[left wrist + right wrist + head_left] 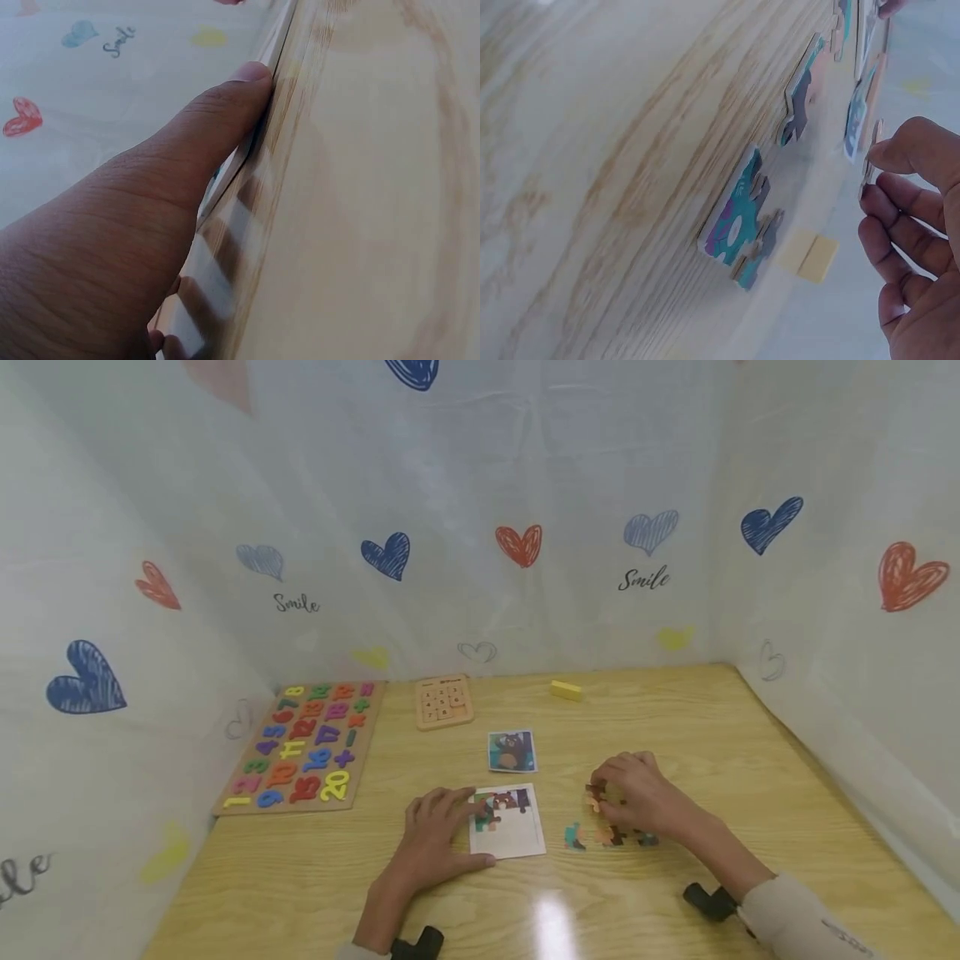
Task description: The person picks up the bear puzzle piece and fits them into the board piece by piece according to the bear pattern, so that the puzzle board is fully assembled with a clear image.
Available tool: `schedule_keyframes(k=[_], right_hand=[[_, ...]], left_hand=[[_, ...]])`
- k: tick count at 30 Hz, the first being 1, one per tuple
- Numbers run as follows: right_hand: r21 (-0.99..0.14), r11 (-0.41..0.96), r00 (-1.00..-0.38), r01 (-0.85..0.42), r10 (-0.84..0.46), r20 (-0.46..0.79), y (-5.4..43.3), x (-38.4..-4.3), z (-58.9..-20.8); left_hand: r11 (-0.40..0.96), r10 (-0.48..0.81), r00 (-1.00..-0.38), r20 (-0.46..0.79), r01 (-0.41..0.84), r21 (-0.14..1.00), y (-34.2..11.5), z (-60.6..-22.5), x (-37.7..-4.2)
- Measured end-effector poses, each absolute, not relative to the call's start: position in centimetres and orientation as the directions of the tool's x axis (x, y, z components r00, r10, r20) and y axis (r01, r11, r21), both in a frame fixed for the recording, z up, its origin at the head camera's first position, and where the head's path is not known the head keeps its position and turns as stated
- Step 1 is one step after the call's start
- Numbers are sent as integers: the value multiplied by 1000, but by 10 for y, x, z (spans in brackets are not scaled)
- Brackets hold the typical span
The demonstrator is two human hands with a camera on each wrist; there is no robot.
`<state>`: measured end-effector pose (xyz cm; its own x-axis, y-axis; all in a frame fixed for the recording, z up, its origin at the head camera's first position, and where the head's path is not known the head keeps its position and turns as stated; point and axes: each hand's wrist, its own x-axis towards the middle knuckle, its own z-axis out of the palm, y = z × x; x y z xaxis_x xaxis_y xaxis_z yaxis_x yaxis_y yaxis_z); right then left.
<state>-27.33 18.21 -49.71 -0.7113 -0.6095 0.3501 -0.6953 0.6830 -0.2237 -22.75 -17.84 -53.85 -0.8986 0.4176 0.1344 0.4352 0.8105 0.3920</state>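
Heart-printed sheeting (457, 468), wood-grain tabletop (637, 718), hands (637, 795) at jigsaw (517, 837)

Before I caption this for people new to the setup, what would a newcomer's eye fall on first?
Probably the number board, bright on the left of the table. Next, perhaps, the part-filled puzzle near the middle, with the left hand at its left edge. To its right, the right hand pinches a piece near loose pieces.
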Motion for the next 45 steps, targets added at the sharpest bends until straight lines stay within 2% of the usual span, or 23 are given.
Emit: schedule_keyframes(k=[16, 45], right_hand=[[-264, 666, -715, -698, -622, 320, 164, -269, -486], [-324, 583, -666, -745, -677, 313, 124, -272, -480]], left_hand=[[807, 426, -893, 146, 448, 386, -181, -543, -231], [814, 418, -897, 140, 439, 382, -181, -543, -231]])
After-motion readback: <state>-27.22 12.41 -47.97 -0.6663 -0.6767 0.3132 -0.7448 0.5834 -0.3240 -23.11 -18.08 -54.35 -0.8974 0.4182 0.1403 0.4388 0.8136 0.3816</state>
